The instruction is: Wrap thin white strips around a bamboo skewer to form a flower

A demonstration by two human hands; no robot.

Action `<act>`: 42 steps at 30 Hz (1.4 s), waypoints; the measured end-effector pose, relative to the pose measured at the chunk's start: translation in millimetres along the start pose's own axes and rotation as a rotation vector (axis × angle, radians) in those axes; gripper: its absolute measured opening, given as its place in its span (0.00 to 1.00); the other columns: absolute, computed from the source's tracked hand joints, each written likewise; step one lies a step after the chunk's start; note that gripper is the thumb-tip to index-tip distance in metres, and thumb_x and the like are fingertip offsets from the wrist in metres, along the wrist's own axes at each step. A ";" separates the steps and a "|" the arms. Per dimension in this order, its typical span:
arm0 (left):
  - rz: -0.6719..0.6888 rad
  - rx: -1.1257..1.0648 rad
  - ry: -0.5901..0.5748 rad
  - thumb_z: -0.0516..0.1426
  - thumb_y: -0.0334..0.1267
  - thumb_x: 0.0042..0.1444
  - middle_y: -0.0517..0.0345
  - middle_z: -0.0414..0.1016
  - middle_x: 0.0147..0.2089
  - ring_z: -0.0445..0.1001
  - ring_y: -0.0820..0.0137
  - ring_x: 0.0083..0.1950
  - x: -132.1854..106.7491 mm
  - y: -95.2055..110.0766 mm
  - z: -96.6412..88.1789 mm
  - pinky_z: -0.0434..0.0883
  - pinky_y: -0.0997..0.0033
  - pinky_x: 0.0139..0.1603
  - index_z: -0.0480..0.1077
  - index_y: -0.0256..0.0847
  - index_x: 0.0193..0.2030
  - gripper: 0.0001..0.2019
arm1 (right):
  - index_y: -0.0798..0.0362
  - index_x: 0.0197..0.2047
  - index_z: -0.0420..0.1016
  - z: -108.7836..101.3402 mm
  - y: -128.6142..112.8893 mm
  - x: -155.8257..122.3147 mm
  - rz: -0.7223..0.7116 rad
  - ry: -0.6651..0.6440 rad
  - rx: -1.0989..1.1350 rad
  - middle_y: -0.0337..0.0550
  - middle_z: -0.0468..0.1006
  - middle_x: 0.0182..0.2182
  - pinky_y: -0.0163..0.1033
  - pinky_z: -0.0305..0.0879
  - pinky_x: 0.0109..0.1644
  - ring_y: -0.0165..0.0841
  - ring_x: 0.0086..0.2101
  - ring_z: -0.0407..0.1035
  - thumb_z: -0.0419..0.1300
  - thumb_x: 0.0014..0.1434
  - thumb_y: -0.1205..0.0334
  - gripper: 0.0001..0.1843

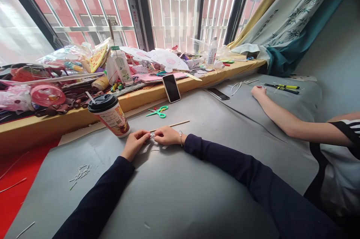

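Observation:
My left hand (135, 142) and my right hand (167, 136) meet fingertip to fingertip on the grey mat (174, 186). Both are closed in a pinch on a small pale piece (152, 136) between them, too small to name. A thin wooden stick (172, 124) lies just beyond my right hand and touches its fingers. A lidded drink cup (110, 114) with a straw stands close to my left hand. Green-handled scissors (158, 111) lie beyond the stick.
Another person's forearm (284, 117) reaches across the mat at the right, near yellow-and-black tools (282, 88). Two phones (171, 87) (218, 94) rest by the wooden sill (70, 117), which is piled with craft clutter. White scraps (80, 173) lie at the left.

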State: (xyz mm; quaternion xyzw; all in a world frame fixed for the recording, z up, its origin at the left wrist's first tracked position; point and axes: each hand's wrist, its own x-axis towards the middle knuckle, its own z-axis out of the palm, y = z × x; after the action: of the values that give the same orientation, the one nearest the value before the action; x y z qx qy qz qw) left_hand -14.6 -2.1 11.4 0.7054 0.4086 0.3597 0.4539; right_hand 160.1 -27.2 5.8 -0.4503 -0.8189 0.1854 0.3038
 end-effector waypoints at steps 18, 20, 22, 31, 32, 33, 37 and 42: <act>0.025 -0.124 0.016 0.54 0.48 0.49 0.51 0.72 0.34 0.69 0.70 0.33 0.1 2.2 -0.2 0.65 0.75 0.30 0.71 0.34 0.34 0.17 | 0.54 0.19 0.55 -8.9 3.4 2.0 0.049 -0.069 0.340 0.33 0.54 0.18 0.31 0.48 0.27 0.24 0.22 0.49 0.44 0.52 0.64 0.11; 0.026 -0.176 0.011 0.52 0.49 0.51 0.47 0.72 0.40 0.70 0.66 0.38 -1.8 6.1 -0.1 0.67 0.73 0.32 0.70 0.33 0.40 0.20 | 0.55 0.19 0.55 -11.1 5.8 3.4 0.052 -0.108 0.433 0.33 0.56 0.18 0.31 0.50 0.28 0.24 0.23 0.51 0.42 0.51 0.65 0.11; 0.030 -0.190 -0.011 0.52 0.49 0.51 0.46 0.71 0.43 0.70 0.65 0.41 -4.0 9.4 0.8 0.68 0.70 0.34 0.68 0.34 0.46 0.22 | 0.55 0.19 0.56 -12.7 7.3 4.0 0.053 -0.136 0.491 0.34 0.59 0.19 0.31 0.52 0.30 0.24 0.24 0.53 0.42 0.51 0.65 0.11; 0.064 -0.110 -0.033 0.60 0.46 0.42 0.48 0.75 0.38 0.73 0.64 0.39 -6.0 2.6 7.3 0.69 0.63 0.44 0.71 0.34 0.36 0.18 | 0.56 0.21 0.60 -11.3 12.8 5.5 0.087 -0.153 0.440 0.34 0.61 0.19 0.31 0.53 0.29 0.24 0.23 0.55 0.43 0.53 0.63 0.13; 0.062 -0.116 -0.018 0.60 0.46 0.42 0.48 0.75 0.37 0.73 0.64 0.39 -5.8 1.8 7.4 0.69 0.63 0.44 0.71 0.34 0.36 0.18 | 0.56 0.21 0.61 -10.7 13.0 5.7 0.090 -0.146 0.413 0.34 0.62 0.20 0.31 0.53 0.29 0.24 0.23 0.56 0.44 0.53 0.63 0.13; 0.062 -0.126 -0.002 0.60 0.47 0.42 0.49 0.75 0.36 0.73 0.65 0.38 -5.6 1.4 7.4 0.69 0.63 0.44 0.71 0.34 0.35 0.18 | 0.56 0.22 0.62 -10.1 13.0 5.8 0.093 -0.136 0.386 0.34 0.63 0.20 0.31 0.53 0.30 0.24 0.24 0.57 0.45 0.53 0.63 0.12; 0.066 -0.158 0.038 0.59 0.47 0.43 0.52 0.74 0.32 0.73 0.68 0.35 -5.0 3.4 6.9 0.70 0.64 0.41 0.69 0.34 0.36 0.18 | 0.56 0.36 0.67 -8.6 10.4 4.6 0.069 -0.015 0.389 0.38 0.70 0.29 0.32 0.58 0.33 0.25 0.28 0.62 0.49 0.54 0.63 0.10; 0.083 -0.183 0.050 0.59 0.46 0.44 0.55 0.73 0.30 0.72 0.70 0.32 -4.6 5.8 6.8 0.70 0.65 0.38 0.67 0.35 0.41 0.20 | 0.54 0.49 0.62 -8.9 3.5 0.4 -0.033 0.078 0.402 0.42 0.70 0.38 0.32 0.62 0.33 0.25 0.30 0.64 0.55 0.52 0.62 0.20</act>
State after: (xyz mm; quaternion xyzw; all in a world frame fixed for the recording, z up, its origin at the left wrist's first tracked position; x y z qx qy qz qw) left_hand -9.0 -10.1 13.9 0.6681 0.3556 0.4316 0.4909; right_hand 168.1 -24.7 10.6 -0.3739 -0.7604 0.3224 0.4220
